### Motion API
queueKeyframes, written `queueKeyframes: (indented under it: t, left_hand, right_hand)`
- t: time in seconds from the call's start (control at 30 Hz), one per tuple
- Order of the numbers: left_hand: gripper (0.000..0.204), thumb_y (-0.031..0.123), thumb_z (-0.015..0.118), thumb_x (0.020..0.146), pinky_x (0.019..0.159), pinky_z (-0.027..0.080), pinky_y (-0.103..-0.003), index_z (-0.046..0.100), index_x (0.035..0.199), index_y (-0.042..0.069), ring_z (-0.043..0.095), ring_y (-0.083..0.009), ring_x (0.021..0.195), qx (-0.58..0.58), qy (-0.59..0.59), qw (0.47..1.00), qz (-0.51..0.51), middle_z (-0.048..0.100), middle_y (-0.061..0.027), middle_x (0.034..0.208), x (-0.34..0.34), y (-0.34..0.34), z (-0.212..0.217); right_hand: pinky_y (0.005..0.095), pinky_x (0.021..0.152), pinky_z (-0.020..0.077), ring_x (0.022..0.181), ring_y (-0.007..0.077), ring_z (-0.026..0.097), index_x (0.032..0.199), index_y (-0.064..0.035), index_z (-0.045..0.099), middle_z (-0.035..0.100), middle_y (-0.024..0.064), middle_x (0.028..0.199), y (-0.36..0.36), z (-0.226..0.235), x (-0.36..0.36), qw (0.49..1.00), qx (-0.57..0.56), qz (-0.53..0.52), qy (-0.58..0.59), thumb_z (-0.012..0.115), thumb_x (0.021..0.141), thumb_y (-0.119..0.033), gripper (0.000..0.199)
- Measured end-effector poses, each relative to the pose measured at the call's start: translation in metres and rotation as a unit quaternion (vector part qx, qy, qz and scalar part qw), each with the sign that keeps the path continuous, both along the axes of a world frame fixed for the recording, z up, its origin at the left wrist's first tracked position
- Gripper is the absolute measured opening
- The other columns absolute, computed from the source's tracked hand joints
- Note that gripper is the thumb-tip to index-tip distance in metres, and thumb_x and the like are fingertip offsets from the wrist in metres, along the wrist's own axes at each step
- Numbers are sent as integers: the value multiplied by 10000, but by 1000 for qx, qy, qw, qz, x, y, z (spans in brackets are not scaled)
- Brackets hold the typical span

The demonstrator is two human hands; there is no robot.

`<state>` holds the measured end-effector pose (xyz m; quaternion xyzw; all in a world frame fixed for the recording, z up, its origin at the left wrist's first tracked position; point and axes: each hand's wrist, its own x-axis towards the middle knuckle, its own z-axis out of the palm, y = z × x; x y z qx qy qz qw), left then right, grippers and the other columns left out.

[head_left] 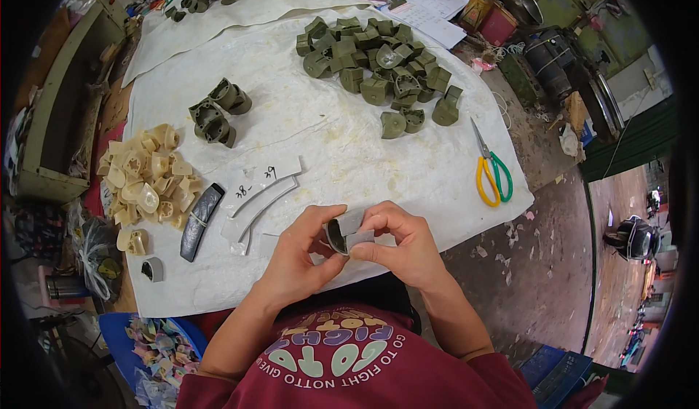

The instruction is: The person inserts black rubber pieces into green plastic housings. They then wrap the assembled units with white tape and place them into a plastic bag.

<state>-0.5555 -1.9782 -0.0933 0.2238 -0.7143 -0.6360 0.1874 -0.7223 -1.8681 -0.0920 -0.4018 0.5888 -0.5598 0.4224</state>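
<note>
A small olive-green moulded part (337, 236) with a grey strip (357, 231) laid over it is pinched between the left hand (295, 260) and the right hand (408, 245), just off the near edge of the white sheet (349, 154), both hands being closed on it, apparently so the strip can be pressed to the curve. More olive parts (378, 67) are heaped toward the far right corner, cream parts (149, 176) are piled at the left edge, and scissors (491, 169) are laid by the right edge, within reach.

The left hand (295, 252) and right hand (408, 241) hide much of the olive piece (338, 233); its lower end cannot be told.
</note>
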Motion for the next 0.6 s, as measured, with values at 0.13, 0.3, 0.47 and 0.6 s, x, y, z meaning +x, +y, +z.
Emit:
queueKeyframes:
  t: [0.13, 0.3, 0.47, 0.6]
  left_hand:
    - [618, -105, 609, 723, 674, 511, -219, 503, 1312, 51, 548, -89, 859, -22, 32, 999, -5, 499, -56, 1084, 0, -1, -2]
    - [656, -145, 561, 716, 727, 523, -236, 493, 1334, 64, 565, -148, 936, -32, 31, 999, -25, 499, -90, 1138, 0, -2, 4]
    - [672, -155, 538, 702, 745, 517, -239, 497, 1334, 69, 561, -151, 955, -59, 28, 997, -34, 497, -87, 1147, -2, -5, 6]
    - [659, -162, 520, 725, 788, 510, -258, 485, 1348, 53, 546, -137, 977, 72, 90, 993, -40, 489, -72, 1193, 3, -6, -8]
  right_hand:
    - [290, 795, 432, 917, 154, 540, 811, -63, 692, 591, 26, 953, -1, 4, 3, 996, 2, -7, 84, 807, 706, -101, 160]
    - [297, 775, 435, 917, 184, 526, 766, -67, 690, 572, 31, 916, -1, 13, 6, 985, -25, -29, 169, 811, 684, -100, 150]
    - [326, 787, 441, 925, 213, 529, 814, -70, 676, 568, 43, 929, -2, 17, 10, 959, -37, -52, 275, 820, 654, -112, 220]
    - [332, 839, 445, 1012, 227, 543, 988, -72, 643, 578, 51, 1000, -10, 22, 16, 963, -27, -125, 236, 841, 646, -152, 403]
